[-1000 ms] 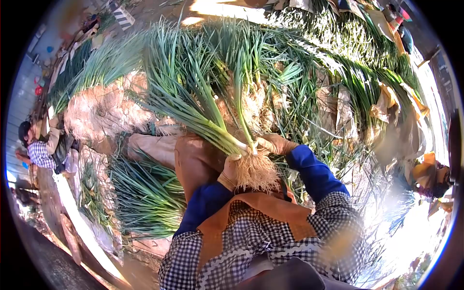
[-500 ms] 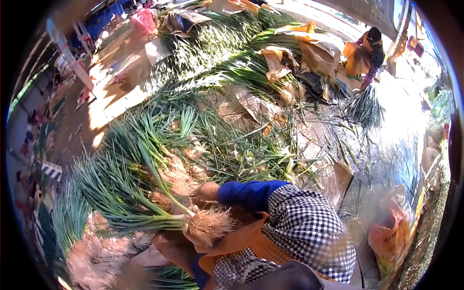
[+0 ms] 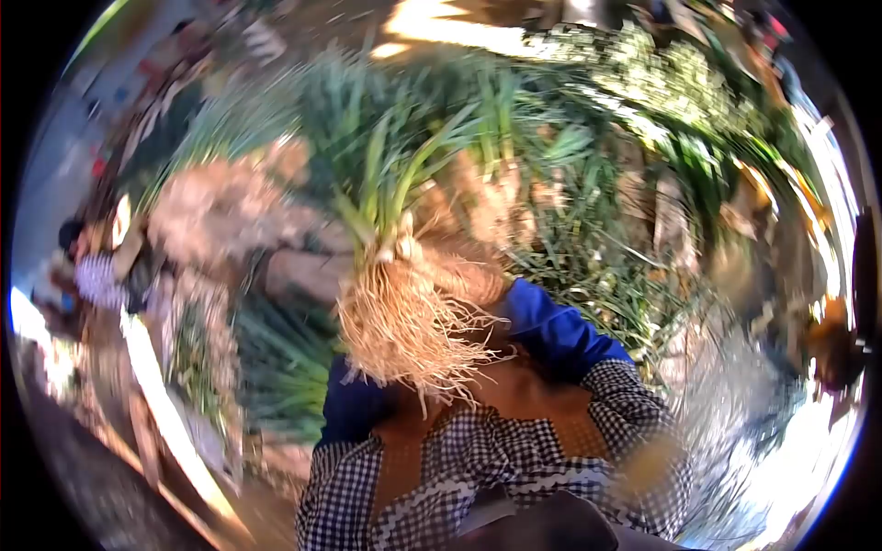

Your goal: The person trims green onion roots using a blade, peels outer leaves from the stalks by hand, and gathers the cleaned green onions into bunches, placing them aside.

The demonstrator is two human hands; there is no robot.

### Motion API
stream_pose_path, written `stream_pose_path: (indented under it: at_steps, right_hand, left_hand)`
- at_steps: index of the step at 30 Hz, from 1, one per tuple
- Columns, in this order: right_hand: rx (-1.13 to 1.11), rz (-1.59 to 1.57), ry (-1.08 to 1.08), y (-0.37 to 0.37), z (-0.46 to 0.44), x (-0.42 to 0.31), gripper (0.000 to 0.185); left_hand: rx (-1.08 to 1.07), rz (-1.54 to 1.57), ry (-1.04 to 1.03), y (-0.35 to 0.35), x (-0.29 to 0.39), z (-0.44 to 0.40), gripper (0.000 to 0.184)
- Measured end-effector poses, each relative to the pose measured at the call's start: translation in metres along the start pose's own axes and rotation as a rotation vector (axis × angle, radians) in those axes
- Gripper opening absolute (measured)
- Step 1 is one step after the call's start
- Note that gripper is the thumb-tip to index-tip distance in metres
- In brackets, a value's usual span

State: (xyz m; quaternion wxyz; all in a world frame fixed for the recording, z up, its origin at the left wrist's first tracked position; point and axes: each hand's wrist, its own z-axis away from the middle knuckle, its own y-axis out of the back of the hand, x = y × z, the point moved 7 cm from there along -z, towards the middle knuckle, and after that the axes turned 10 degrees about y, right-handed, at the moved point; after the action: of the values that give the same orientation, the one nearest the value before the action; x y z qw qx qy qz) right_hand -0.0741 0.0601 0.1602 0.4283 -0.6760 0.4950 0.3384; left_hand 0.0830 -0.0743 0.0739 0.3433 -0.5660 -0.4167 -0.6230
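A bunch of green onions (image 3: 401, 246) is raised close to the camera, its pale roots (image 3: 413, 321) fanned out above my lap and its green leaves pointing away. My right hand (image 3: 464, 275), blurred and partly covered by the roots, reaches from the blue sleeve to the base of the bunch and is closed on it. The roots hide my left hand; only its blue sleeve (image 3: 354, 404) shows at their lower left.
Rooted onions (image 3: 230, 202) lie across the far side. Another leafy pile (image 3: 285, 363) is at my left. Loose leaves (image 3: 597, 262) cover the ground at right. One person (image 3: 99, 275) is at far left, another (image 3: 834, 349) at far right.
The view swung right, then back. The bunch has come up nearer the camera, shifted left, with its roots now spread in front of my left hand, which showed earlier.
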Motion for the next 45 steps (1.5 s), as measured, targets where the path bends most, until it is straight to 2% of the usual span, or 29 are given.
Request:
stream_pose_path:
  at_steps: [2, 3, 5, 6, 8, 11, 14, 15, 17, 18, 21, 23, 27, 29, 31, 33, 35, 36, 38, 39, 41, 42, 43, 44, 45]
  right_hand:
    - [-0.437, -0.008, 0.008, -0.055, -0.001, 0.010, 0.035]
    - [-0.773, 0.238, 0.162, -0.080, 0.009, 0.011, 0.033]
    - [-0.703, 0.156, -0.263, -0.077, 0.013, 0.036, 0.028]
    - [-0.478, 0.017, -0.183, -0.064, 0.012, 0.047, 0.026]
    - [-0.122, -0.002, -0.136, -0.026, 0.014, 0.064, 0.025]
    - [0.178, 0.361, -0.173, 0.021, 0.011, 0.072, 0.028]
    - [0.174, 0.314, -0.238, 0.021, -0.007, 0.076, 0.027]
    - [0.102, 0.352, -0.138, 0.010, -0.017, 0.067, 0.027]
    - [0.093, 0.331, -0.250, -0.007, -0.026, 0.062, 0.027]
    - [0.076, 0.326, -0.195, -0.015, -0.031, 0.060, 0.027]
    - [-0.022, 0.300, -0.230, -0.014, -0.033, 0.087, 0.029]
    - [-0.088, 0.395, -0.310, -0.017, -0.032, 0.094, 0.030]
    - [-0.074, 0.469, -0.382, 0.004, -0.012, 0.096, 0.033]
    - [-0.014, 0.511, -0.490, 0.015, -0.004, 0.095, 0.033]
    - [-0.069, 0.572, -0.524, 0.019, 0.003, 0.088, 0.031]
    - [0.104, 0.270, -0.692, 0.077, 0.037, 0.131, 0.029]
    - [0.000, 0.659, -0.450, 0.099, 0.049, 0.131, 0.028]
    - [-0.011, 0.737, -0.326, 0.077, 0.042, 0.109, 0.028]
    - [-0.107, 0.702, -0.411, 0.037, 0.026, 0.076, 0.031]
    - [-0.107, 0.704, -0.422, 0.042, 0.027, 0.072, 0.031]
    - [0.020, 0.690, -0.654, 0.071, 0.045, 0.071, 0.035]
    - [0.050, 0.771, -0.635, 0.067, 0.044, 0.060, 0.038]
    - [-0.025, 0.811, -0.415, 0.049, 0.034, 0.041, 0.035]
    - [0.006, 0.840, -0.441, 0.050, 0.033, 0.032, 0.034]
    - [0.038, 0.871, -0.475, 0.051, 0.035, 0.028, 0.033]
  left_hand:
    - [0.078, 0.266, 0.065, 0.034, 0.012, 0.015, 0.051]
    - [0.131, 0.347, 0.077, 0.054, 0.014, 0.026, 0.050]
    - [0.243, 0.424, 0.069, 0.097, 0.020, 0.043, 0.049]
    - [0.303, 0.452, 0.061, 0.118, 0.020, 0.055, 0.049]
    - [0.416, 0.471, 0.046, 0.162, 0.019, 0.081, 0.048]
    - [0.569, 0.476, 0.051, 0.221, 0.008, 0.125, 0.046]
    - [0.683, 0.478, 0.093, 0.256, -0.013, 0.167, 0.045]
    - [0.717, 0.477, 0.117, 0.265, -0.024, 0.181, 0.044]
    - [0.780, 0.484, 0.179, 0.279, -0.050, 0.214, 0.043]
    - [0.800, 0.490, 0.212, 0.284, -0.064, 0.227, 0.043]
    - [0.845, 0.523, 0.331, 0.286, -0.112, 0.266, 0.042]
    - [0.847, 0.555, 0.419, 0.279, -0.146, 0.286, 0.041]
    - [0.764, 0.598, 0.607, 0.241, -0.209, 0.309, 0.039]
    - [0.663, 0.614, 0.693, 0.218, -0.240, 0.307, 0.038]
    - [0.550, 0.629, 0.755, 0.198, -0.264, 0.294, 0.037]
    - [0.412, 0.622, 0.798, 0.178, -0.282, 0.279, 0.036]
    - [0.294, 0.610, 0.803, 0.165, -0.293, 0.261, 0.036]
    - [0.238, 0.600, 0.797, 0.160, -0.295, 0.252, 0.035]
    - [0.159, 0.617, 0.805, 0.153, -0.297, 0.242, 0.034]
    - [0.135, 0.634, 0.816, 0.153, -0.293, 0.239, 0.034]
    - [0.157, 0.758, 0.902, 0.150, -0.282, 0.252, 0.032]
    - [0.178, 0.877, 0.981, 0.150, -0.279, 0.261, 0.030]
    - [0.181, 0.873, 0.987, 0.155, -0.286, 0.265, 0.030]
    - [0.299, 0.833, 0.970, 0.165, -0.300, 0.273, 0.031]
    - [0.414, 0.793, 0.957, 0.176, -0.286, 0.275, 0.032]
